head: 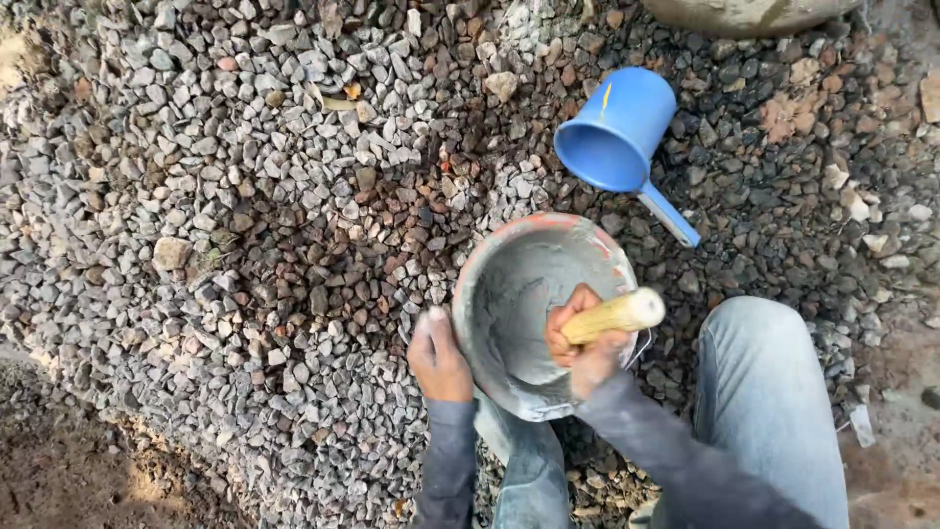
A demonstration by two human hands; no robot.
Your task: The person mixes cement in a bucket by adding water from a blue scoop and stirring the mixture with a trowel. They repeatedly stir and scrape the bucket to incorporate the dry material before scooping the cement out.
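**Mixing grey paste in a tilted bucket on loose gravel**

A person crouches over a small bucket [490, 294] that lies tipped toward them on a bed of gravel [245, 196], its inside coated with grey paste [529, 323]. The left hand [438, 358] is closed over the near rim, thumb up along the edge, holding the bucket steady. The right hand [583, 348] is wrapped in a fist around a pale wooden handle [617, 314] whose working end goes down into the paste and is hidden there.

A blue scoop [617, 132] lies on its side just beyond the bucket, apart from it, mouth toward the camera. The person's knee [764, 392] in pale jeans sits just right of the bucket.

The risk, as I judge it, lies in the footing: the stones are loose and the bucket already leans, so a hard stir could roll it and spill paste toward the knees. The left hand's hold on a smeared rim could also slip.
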